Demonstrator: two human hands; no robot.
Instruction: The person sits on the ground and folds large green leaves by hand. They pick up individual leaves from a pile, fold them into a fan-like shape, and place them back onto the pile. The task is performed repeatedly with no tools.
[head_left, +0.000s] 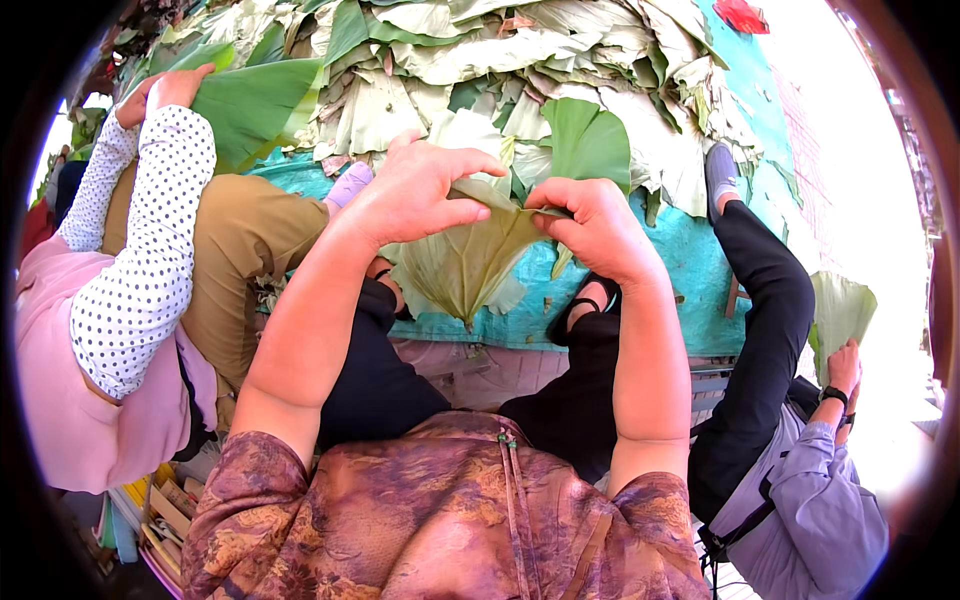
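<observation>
A large pale green leaf with fanned veins, like a lotus leaf, hangs folded before me, its tip pointing down. My right hand pinches its upper right edge between thumb and fingers. My left hand is at its upper left, thumb and index finger spread apart around the edge; whether they touch it is hard to tell. Just beyond my right hand stands a brighter green leaf. Behind both hands lies a broad heap of pale, wilted leaves.
A turquoise tarp lies under the heap. At the left, a co-worker in dotted sleeves holds a green leaf. At the right, another person holds a pale leaf. A red item lies at the top right.
</observation>
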